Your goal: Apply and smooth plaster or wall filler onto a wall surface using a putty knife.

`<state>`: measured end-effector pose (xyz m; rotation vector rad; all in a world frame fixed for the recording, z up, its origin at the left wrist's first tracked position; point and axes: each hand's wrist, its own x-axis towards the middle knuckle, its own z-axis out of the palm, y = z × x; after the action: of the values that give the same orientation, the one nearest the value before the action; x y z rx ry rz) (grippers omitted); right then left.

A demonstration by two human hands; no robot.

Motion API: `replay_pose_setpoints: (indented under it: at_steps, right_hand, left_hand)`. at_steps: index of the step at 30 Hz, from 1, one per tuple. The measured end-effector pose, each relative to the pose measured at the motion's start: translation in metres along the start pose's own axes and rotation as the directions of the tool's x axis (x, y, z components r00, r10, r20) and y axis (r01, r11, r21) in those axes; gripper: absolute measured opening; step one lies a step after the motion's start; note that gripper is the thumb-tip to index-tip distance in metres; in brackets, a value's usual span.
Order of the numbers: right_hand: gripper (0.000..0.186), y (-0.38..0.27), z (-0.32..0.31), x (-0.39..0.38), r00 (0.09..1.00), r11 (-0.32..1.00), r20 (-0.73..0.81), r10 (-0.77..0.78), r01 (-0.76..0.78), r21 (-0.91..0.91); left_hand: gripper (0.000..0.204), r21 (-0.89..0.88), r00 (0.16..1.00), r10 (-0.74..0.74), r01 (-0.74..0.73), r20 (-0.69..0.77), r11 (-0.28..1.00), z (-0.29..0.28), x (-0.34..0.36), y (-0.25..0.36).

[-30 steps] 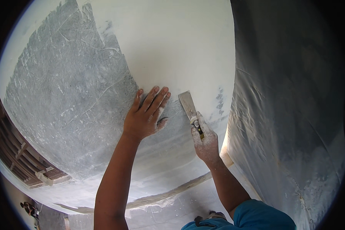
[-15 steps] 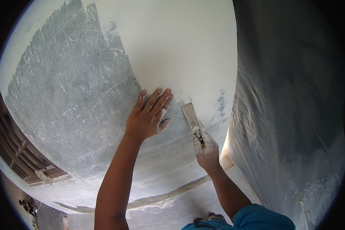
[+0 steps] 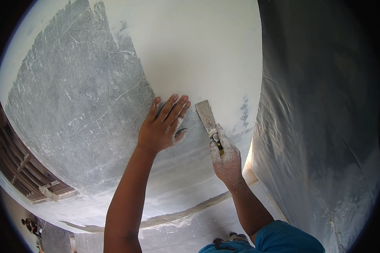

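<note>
The right hand [image 3: 226,160] grasps a scraper [image 3: 205,114] by its black and yellow handle, the thumb and fingers wrapped around it and coated in white dust. The scraper's flat blade points away from the right hand, ahead and slightly to its left, over the wall [image 3: 198,55]. Whether the blade's edge presses on the surface is hard to tell.

The left hand [image 3: 158,131] holds nothing. It lies open with the palm toward the wall, near the scraper but apart from it, on its left. Its fingers point ahead, the thumb stands out toward the right hand, and white dust marks the fingertips and thumb.

Ahead of both hands the wall wears a smooth, pale coat. To the left of the left hand spreads a rough grey patch [image 3: 80,101] with thin, whitish lines, and its border with the pale coat runs down to the left fingertips. A few small dark marks show on the wall just ahead and to the right of the right hand. Further right hangs a grey sheet [image 3: 299,160], creased and spotted with white. Well to the left of the left hand sits a brown grille [image 3: 19,162].
</note>
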<state>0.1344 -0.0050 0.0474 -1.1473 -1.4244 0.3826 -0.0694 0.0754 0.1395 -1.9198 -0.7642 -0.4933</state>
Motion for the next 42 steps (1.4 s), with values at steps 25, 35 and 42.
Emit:
replay_pose_setpoints:
  at_steps: [25,35,42]
  right_hand:
    - [0.051,-0.005,-0.004,0.017,0.999,1.0,-0.033,-0.027,0.026,-0.011]
    - [0.049,-0.013,-0.009,0.024,0.999,0.999,-0.021,-0.035,0.035,0.003]
    - [0.052,-0.003,-0.002,0.028,0.972,0.978,-0.107,-0.207,0.203,-0.051]
  left_hand:
    - [0.083,0.019,1.0,0.012,-0.013,0.01,1.0,0.0,0.0,0.001]
    - [0.083,0.028,1.0,0.005,-0.005,0.003,1.0,0.0,0.0,0.001]
    - [0.086,0.014,1.0,0.003,-0.003,0.024,1.0,0.0,0.0,0.0]
